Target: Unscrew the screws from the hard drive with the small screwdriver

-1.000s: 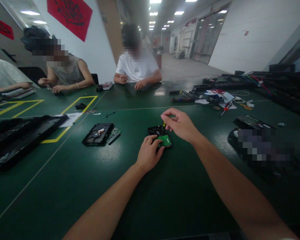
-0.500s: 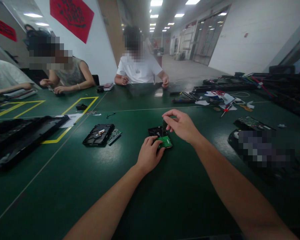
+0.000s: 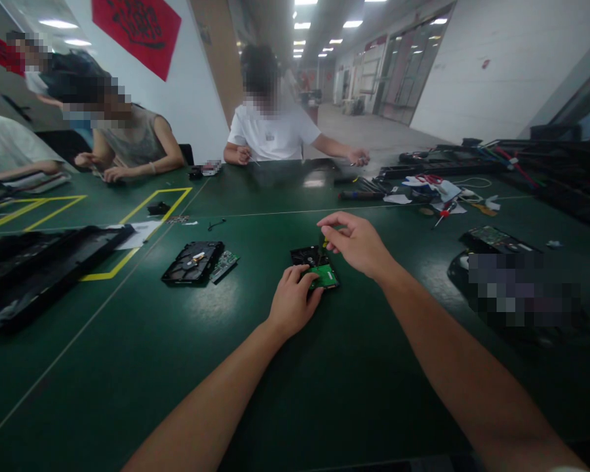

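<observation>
A small black hard drive (image 3: 303, 255) lies on the green table in front of me, with a green circuit board (image 3: 328, 278) on its near part. My left hand (image 3: 294, 300) grips the drive at its near left, fingers over the board and thumb at the near edge. Above the board, my right hand (image 3: 356, 245) pinches the handle of a screwdriver (image 3: 323, 244), which points down at the drive. Whether its tip sits in a screw is too small to tell.
An opened black drive casing (image 3: 193, 263) and a loose circuit board (image 3: 224, 267) lie to the left. Farther left is a long black panel (image 3: 54, 269). At right are a red-tipped screwdriver (image 3: 445, 213) and another board (image 3: 501, 240). A person in white (image 3: 270, 134) sits opposite.
The screwdriver handle has turned a little in my right fingers, showing yellow now. My left hand stays on the drive. The person opposite has stretched one hand out toward the right.
</observation>
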{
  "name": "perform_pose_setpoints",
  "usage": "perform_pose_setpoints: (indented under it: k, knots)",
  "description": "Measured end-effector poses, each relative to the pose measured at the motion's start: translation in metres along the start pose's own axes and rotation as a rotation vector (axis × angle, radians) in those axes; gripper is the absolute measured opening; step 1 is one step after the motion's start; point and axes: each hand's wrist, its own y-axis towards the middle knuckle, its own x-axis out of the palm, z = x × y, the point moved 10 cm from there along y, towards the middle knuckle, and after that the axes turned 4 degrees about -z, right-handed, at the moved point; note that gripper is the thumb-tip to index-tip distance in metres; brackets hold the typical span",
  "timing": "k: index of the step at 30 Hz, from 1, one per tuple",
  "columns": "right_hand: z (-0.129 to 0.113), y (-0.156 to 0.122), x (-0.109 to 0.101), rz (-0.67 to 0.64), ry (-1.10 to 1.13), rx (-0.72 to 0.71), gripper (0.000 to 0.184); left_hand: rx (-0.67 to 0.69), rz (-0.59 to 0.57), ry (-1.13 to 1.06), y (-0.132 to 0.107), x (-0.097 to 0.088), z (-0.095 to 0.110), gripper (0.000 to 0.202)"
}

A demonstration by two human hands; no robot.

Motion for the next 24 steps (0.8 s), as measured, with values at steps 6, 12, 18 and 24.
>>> perform_pose_setpoints:
  k: [6,12,18,24]
  knots:
    - [0.0003,-0.0004,0.0016,-0.022,-0.010,0.012,0.025,0.000,-0.008,0.003,0.0001,0.0003,0.0007,0.028]
    - [-0.0071,-0.0014,0.0048,-0.047,0.000,-0.046,0.020,0.000,-0.001,-0.006,0.0005,0.0002,0.0002,0.027]
    - [-0.0003,-0.0001,0.0065,-0.050,0.079,-0.047,0.020,0.002,0.004,-0.007,0.0001,-0.0005,-0.0001,0.028]
    - [-0.0016,-0.0006,-0.0008,-0.012,-0.066,-0.053,0.019,0.002,0.000,0.005,0.0001,0.0003,-0.0002,0.028]
